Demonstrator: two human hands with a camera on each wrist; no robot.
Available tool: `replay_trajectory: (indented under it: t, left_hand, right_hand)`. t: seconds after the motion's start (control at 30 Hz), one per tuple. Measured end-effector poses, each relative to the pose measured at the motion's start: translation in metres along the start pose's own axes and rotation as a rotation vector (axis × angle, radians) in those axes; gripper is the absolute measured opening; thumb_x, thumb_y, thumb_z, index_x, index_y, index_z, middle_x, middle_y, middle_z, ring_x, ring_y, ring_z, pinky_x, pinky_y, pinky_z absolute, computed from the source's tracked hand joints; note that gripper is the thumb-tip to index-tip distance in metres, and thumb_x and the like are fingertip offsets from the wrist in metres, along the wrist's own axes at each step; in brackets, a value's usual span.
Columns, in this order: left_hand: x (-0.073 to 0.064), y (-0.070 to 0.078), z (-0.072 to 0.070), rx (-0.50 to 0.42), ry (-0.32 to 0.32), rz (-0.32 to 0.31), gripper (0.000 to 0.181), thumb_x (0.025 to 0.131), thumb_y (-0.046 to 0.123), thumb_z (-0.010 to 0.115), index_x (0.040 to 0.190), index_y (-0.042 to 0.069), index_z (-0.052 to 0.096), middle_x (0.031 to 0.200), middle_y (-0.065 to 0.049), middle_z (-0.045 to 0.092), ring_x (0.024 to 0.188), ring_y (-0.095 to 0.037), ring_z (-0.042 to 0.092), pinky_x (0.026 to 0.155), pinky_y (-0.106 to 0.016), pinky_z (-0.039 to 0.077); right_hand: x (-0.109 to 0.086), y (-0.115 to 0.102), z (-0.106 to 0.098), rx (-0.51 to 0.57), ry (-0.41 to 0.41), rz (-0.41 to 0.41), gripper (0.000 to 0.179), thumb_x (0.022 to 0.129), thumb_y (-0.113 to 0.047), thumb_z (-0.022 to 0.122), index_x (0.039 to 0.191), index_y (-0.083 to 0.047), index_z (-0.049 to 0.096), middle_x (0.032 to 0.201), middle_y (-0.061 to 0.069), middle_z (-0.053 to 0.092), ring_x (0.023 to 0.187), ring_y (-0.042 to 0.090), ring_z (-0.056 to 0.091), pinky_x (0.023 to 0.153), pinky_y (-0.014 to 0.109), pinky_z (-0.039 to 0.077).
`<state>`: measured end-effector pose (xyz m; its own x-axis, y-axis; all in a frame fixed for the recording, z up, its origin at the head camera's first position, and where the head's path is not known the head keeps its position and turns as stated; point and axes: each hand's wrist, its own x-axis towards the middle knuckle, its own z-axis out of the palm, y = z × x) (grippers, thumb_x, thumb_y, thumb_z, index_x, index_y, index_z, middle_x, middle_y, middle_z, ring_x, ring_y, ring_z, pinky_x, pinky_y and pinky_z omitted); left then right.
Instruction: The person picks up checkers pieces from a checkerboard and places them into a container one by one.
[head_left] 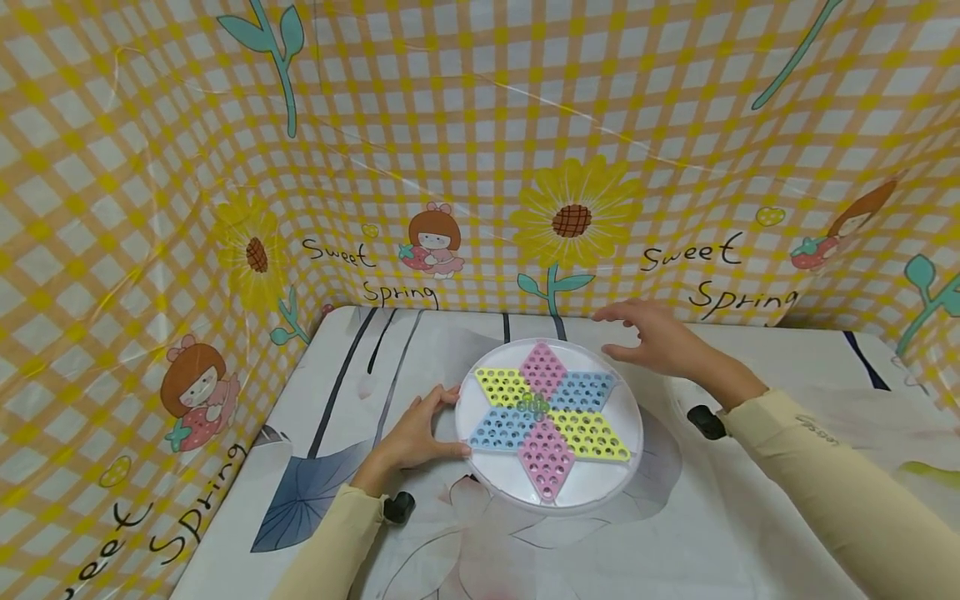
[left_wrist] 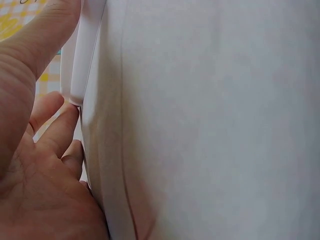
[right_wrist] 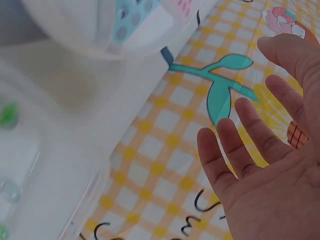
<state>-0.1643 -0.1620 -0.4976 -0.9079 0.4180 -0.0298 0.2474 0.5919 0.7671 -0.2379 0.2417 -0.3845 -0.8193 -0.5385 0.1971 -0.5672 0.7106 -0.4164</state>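
A round white Chinese checkers board lies on the table, bearing a six-pointed star of pink, yellow and blue sections full of holes. Several green marbles cluster at the star's centre. Against the board's left rim rests my left hand, thumb and fingers spread apart along the edge. The left wrist view shows those fingertips touching the white rim. Beyond the board's upper right edge, my right hand hovers with fingers extended and nothing in it. In the right wrist view its palm and separated fingers show.
A clear plastic tray with a few green marbles appears in the right wrist view, mostly hidden under my right forearm in the head view. A patterned white cloth covers the table. Yellow checked sheeting rises behind and at the left.
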Motion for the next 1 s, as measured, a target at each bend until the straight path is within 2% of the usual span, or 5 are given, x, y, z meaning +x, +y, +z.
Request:
replay_trajectory:
  t: [0.37, 0.6, 0.8, 1.0]
  left_hand:
    - [0.000, 0.000, 0.001, -0.008, 0.001, 0.007, 0.074, 0.075, 0.032, 0.094, 0.131, 0.011, 0.052, 0.162, -0.002, 0.040, 0.154, -0.026, 0.026, 0.128, -0.054, 0.000]
    - [0.000, 0.000, 0.000, 0.000, 0.003, -0.001, 0.075, 0.075, 0.033, 0.094, 0.132, 0.011, 0.051, 0.162, 0.000, 0.040, 0.154, -0.025, 0.026, 0.128, -0.053, 0.001]
    - [0.000, -0.001, 0.000, -0.002, 0.008, 0.003, 0.074, 0.075, 0.032, 0.094, 0.131, 0.011, 0.052, 0.162, -0.001, 0.040, 0.154, -0.025, 0.026, 0.128, -0.053, 0.001]
    - [0.000, -0.001, 0.000, -0.005, 0.006, 0.009, 0.074, 0.075, 0.032, 0.094, 0.131, 0.011, 0.052, 0.162, -0.002, 0.040, 0.154, -0.026, 0.027, 0.128, -0.054, 0.001]
  right_hand:
    - [0.016, -0.013, 0.022, 0.080, -0.019, -0.030, 0.044, 0.088, -0.008, 0.080, 0.129, -0.003, 0.065, 0.128, 0.018, 0.066, 0.112, 0.037, 0.061, 0.094, 0.055, 0.054]
    - [0.024, -0.018, 0.040, 0.121, -0.049, -0.052, 0.040, 0.090, -0.010, 0.079, 0.127, -0.003, 0.067, 0.127, 0.018, 0.066, 0.109, 0.037, 0.061, 0.088, 0.055, 0.057]
    - [0.027, -0.025, 0.059, 0.177, -0.132, -0.001, 0.033, 0.092, -0.013, 0.075, 0.125, -0.006, 0.069, 0.121, 0.018, 0.066, 0.108, 0.039, 0.059, 0.086, 0.055, 0.055]
    - [0.028, -0.031, 0.076, 0.208, -0.188, 0.038, 0.029, 0.093, -0.016, 0.076, 0.120, -0.007, 0.072, 0.115, 0.013, 0.068, 0.105, 0.035, 0.058, 0.087, 0.051, 0.054]
